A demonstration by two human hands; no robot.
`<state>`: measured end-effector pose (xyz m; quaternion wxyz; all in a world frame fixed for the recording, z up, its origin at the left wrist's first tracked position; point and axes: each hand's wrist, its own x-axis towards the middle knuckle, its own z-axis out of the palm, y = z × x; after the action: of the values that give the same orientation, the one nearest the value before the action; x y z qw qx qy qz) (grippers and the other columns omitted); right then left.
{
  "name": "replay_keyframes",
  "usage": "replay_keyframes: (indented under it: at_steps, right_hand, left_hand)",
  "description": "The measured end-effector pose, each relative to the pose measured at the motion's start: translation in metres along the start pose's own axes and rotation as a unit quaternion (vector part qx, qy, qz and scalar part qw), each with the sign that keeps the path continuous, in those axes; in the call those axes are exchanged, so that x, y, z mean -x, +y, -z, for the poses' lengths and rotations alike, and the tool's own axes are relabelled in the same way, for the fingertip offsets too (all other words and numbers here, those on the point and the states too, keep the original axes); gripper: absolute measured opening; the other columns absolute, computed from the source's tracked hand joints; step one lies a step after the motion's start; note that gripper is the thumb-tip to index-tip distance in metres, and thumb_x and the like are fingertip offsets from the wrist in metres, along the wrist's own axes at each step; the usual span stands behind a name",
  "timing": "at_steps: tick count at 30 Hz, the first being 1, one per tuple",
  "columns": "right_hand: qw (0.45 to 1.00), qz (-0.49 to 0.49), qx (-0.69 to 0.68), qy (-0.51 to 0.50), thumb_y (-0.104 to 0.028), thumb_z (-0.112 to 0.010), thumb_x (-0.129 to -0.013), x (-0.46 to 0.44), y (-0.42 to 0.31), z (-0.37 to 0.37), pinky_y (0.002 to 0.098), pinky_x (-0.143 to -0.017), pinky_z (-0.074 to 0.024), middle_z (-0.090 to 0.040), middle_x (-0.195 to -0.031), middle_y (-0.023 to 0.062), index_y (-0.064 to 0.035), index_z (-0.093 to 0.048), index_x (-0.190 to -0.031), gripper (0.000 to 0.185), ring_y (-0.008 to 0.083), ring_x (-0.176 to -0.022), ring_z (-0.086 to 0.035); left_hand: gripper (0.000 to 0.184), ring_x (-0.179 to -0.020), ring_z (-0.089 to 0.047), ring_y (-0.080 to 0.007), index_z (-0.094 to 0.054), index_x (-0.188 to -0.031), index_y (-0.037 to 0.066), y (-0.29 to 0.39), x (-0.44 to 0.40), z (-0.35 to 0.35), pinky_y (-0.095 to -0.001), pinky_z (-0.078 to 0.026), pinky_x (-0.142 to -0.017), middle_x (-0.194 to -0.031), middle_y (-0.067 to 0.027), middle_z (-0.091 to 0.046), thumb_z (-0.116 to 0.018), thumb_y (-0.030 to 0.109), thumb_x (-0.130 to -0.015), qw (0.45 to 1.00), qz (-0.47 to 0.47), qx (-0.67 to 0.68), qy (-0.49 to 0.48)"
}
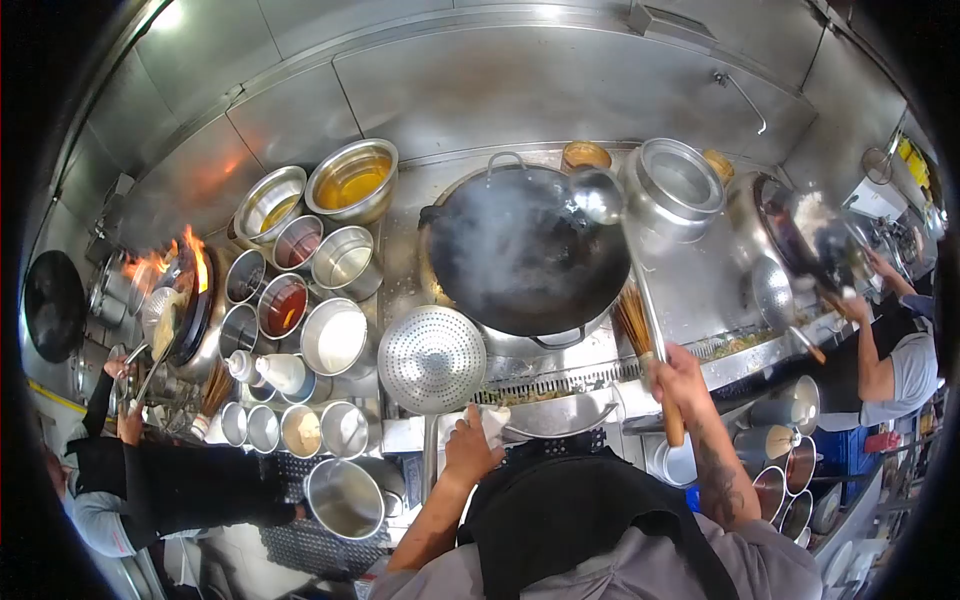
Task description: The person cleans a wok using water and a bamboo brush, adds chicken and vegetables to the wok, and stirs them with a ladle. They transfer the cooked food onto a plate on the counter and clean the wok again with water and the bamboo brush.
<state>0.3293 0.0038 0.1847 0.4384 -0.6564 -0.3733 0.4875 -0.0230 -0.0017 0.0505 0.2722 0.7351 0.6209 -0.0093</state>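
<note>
My right hand (pixel 678 380) is closed round the handle of a long ladle (pixel 646 300). Its shiny bowl is raised over the right rim of a large black wok (pixel 530 260), which steams on the burner. At the stove's front edge, my left hand (pixel 472 452) has its fingers curled on a folded white cloth (pixel 494 424). Just left of that hand, a round perforated strainer (pixel 432 358) rests with its handle toward me. A bamboo brush (pixel 632 318) lies beside the wok, partly behind the ladle's shaft.
Left of the wok stand metal pots of sauces and powder (pixel 334 338), squeeze bottles (pixel 282 374) and bowls of yellow liquid (pixel 352 185). A lidded pot (pixel 680 190) stands at right. At far left, a co-worker handles a flaming wok (pixel 190 310); another person (pixel 890 370) works at right.
</note>
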Motion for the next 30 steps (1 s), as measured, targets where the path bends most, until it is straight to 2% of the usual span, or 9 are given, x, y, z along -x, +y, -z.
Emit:
replay_keyframes:
  at_steps: [7, 11, 13, 16, 17, 23, 25, 27, 30]
  right_hand:
    - [0.994, -0.068, -0.052, -0.069, -0.013, -0.06, -0.088, -0.122, 0.015, -0.068, 0.0274, -0.041, -0.0437, -0.056, -0.067, 0.0024, -0.0022, -0.059, -0.088, 0.011, 0.0106, -0.048, -0.052]
    - [0.979, -0.132, -0.1, -0.122, -0.007, -0.061, -0.087, -0.107, 0.002, -0.132, 0.03, -0.04, -0.0424, -0.053, -0.066, 0.0025, -0.0025, -0.054, -0.091, 0.008, 0.012, -0.046, -0.049]
    - [0.921, -0.178, -0.246, -0.246, -0.007, -0.058, -0.09, -0.088, -0.017, -0.133, 0.0275, -0.042, -0.0419, -0.052, -0.068, 0.0009, -0.0024, -0.054, -0.099, 0.011, 0.0097, -0.048, -0.048]
    - [0.706, -0.262, -0.516, -0.408, -0.011, -0.054, -0.093, -0.101, -0.026, -0.105, 0.0255, -0.045, -0.0409, -0.05, -0.071, -0.0011, -0.003, -0.052, -0.111, 0.02, 0.0067, -0.05, -0.047]
    - [0.688, -0.229, -0.542, -0.424, -0.013, -0.051, -0.095, -0.09, -0.04, -0.1, 0.0232, -0.047, -0.0395, -0.05, -0.075, -0.0022, -0.0035, -0.048, -0.121, 0.028, 0.0041, -0.052, -0.046]
    - [0.868, -0.016, -0.417, -0.268, -0.013, -0.053, -0.094, -0.047, -0.052, -0.03, 0.0212, -0.041, -0.0369, -0.044, -0.072, -0.0041, -0.0053, -0.049, -0.132, 0.038, 0.0038, -0.045, -0.041]
    - [0.996, 0.061, -0.051, -0.032, -0.004, -0.053, -0.09, -0.03, -0.042, -0.014, 0.0235, -0.041, -0.0383, -0.053, -0.07, -0.001, -0.003, -0.055, -0.121, 0.031, 0.0061, -0.047, -0.047]
    - [0.903, 0.316, 0.223, 0.184, -0.002, -0.053, -0.089, -0.038, 0.023, 0.016, 0.0239, -0.041, -0.0388, -0.055, -0.066, 0.0005, -0.0015, -0.056, -0.117, 0.028, 0.0065, -0.047, -0.049]
    - [0.993, 0.043, 0.015, 0.112, -0.003, -0.056, -0.089, 0.023, 0.038, 0.051, 0.0233, -0.041, -0.0398, -0.056, -0.066, 0.0, -0.0014, -0.055, -0.12, 0.031, 0.006, -0.048, -0.05]
  left_hand:
    - [0.085, -0.106, -0.055, -0.0437, -0.032, -0.139, -0.009, -0.002, 0.013, 0.008, -0.0465, -0.05, -0.086, -0.121, -0.0315, -0.049, -0.073, 0.03, -0.074, 0.983, -0.092, 0.033, 0.156]
    - [0.069, -0.106, -0.057, -0.0368, -0.042, -0.135, -0.005, 0.001, 0.008, 0.007, -0.0414, -0.05, -0.086, -0.123, -0.0277, -0.053, -0.071, 0.024, -0.08, 0.955, -0.176, 0.213, 0.11]
    - [0.066, -0.105, -0.058, -0.0296, -0.043, -0.136, -0.001, 0.016, 0.013, 0.018, -0.0381, -0.05, -0.084, -0.121, -0.023, -0.055, -0.073, 0.022, -0.082, 0.938, -0.16, 0.308, 0.002]
    - [0.063, -0.101, -0.058, -0.0193, -0.043, -0.138, 0.003, 0.032, 0.015, 0.038, -0.0297, -0.05, -0.08, -0.121, -0.0156, -0.057, -0.072, 0.019, -0.085, 0.924, -0.2, 0.321, -0.062]
    - [0.063, -0.1, -0.058, -0.0182, -0.043, -0.139, 0.003, 0.036, 0.015, 0.045, -0.0292, -0.05, -0.08, -0.121, -0.0144, -0.058, -0.072, 0.018, -0.085, 0.918, -0.199, 0.332, -0.088]
    - [0.06, -0.102, -0.057, -0.0131, -0.042, -0.14, 0.005, 0.036, 0.016, 0.059, -0.0276, -0.048, -0.084, -0.123, -0.0099, -0.058, -0.069, 0.012, -0.087, 0.872, -0.199, 0.425, -0.137]
    - [0.059, -0.101, -0.057, -0.013, -0.043, -0.14, 0.004, 0.034, 0.015, 0.058, -0.0271, -0.048, -0.085, -0.123, -0.0097, -0.058, -0.068, 0.011, -0.087, 0.855, -0.197, 0.447, -0.175]
    - [0.058, -0.101, -0.057, -0.0129, -0.043, -0.14, 0.003, 0.032, 0.013, 0.05, -0.0268, -0.047, -0.086, -0.123, -0.0099, -0.058, -0.068, 0.012, -0.088, 0.846, -0.193, 0.451, -0.209]
    - [0.058, -0.1, -0.058, -0.0131, -0.043, -0.139, 0.002, 0.046, 0.0, 0.032, -0.0266, -0.048, -0.085, -0.123, -0.0107, -0.058, -0.068, 0.012, -0.088, 0.845, -0.203, 0.422, -0.257]
